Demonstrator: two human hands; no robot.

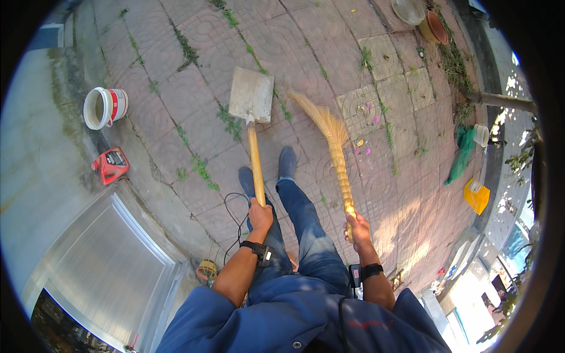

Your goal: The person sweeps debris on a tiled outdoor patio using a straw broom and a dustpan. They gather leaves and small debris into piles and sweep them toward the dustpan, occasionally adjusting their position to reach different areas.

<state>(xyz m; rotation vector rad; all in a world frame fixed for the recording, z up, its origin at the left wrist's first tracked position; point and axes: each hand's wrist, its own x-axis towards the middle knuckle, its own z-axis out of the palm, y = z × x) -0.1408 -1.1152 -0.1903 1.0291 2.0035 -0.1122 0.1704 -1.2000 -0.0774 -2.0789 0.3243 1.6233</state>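
My left hand (260, 216) is closed around the wooden handle of a flat square shovel (251, 95), whose grey metal blade points away from me over the paving. In my right hand (358, 229) is the yellow-bound handle of a straw broom (339, 163). Its bristles fan out ahead and bend to the left, beside the shovel blade with a gap between them. Whether the blade and bristles touch the ground cannot be told. Small pink petals (368, 151) and a yellow scrap (359, 143) lie on the tiles right of the broom.
Weeds (229, 123) grow along the joints of the paving tiles (313, 57). On the left are a white-and-red bucket (119, 103), a red jug (112, 165) and a metal door (110, 264). To the right stand a tree trunk (503, 101), a green bag (461, 154) and a yellow container (476, 196).
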